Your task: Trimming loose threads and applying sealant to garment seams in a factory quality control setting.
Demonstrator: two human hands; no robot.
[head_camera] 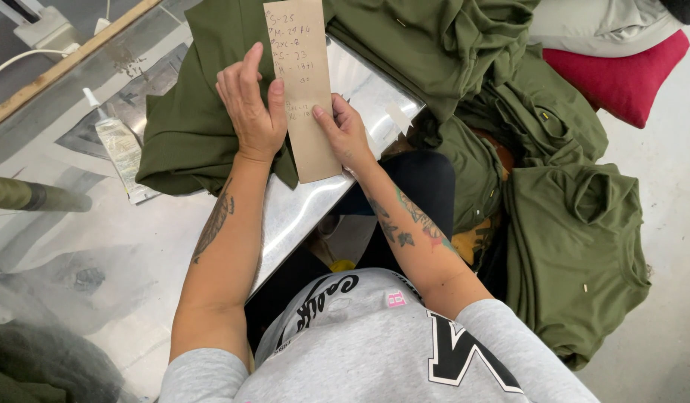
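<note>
A long strip of brown card point(304, 82) with handwritten lines stands upright between my hands over the shiny metal table point(293, 216). My left hand point(249, 104) grips its left edge with the thumb and fingers. My right hand point(345, 130) pinches its lower right edge. Behind the card an olive green garment point(188, 127) lies folded on the table, and my left hand rests against it.
A clear squeeze bottle point(119, 145) lies on the table to the left. More olive green garments point(569, 231) are heaped to the right, over my lap and the floor. A red cushion point(625, 75) sits at the upper right. A wooden rail point(61, 67) crosses the upper left.
</note>
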